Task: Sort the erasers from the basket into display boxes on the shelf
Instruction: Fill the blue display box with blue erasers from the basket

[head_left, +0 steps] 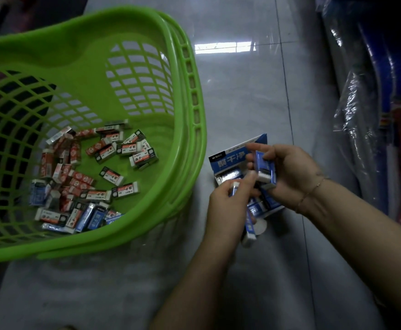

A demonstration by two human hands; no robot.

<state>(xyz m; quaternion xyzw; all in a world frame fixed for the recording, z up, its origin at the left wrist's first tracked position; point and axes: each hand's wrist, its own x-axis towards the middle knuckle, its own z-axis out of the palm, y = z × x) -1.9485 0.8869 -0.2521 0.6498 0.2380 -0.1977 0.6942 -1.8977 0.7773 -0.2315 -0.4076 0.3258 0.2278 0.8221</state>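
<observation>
Both hands, left hand (228, 206) and right hand (287, 175), grip blue erasers (265, 170) over a blue display box (232, 158) beside the green basket (190, 96).

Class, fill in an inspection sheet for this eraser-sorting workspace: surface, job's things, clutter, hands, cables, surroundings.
Surface: glossy grey tiled floor.
Job's things: green basket with loose red, black and blue erasers; blue display box on the floor beside it.
Clutter: nothing seen.
Hands: left hand grips blue erasers; right hand holds a stack of blue erasers over the box.
Cables: nothing seen.
Surroundings: plastic-wrapped rolls on the right.
</observation>
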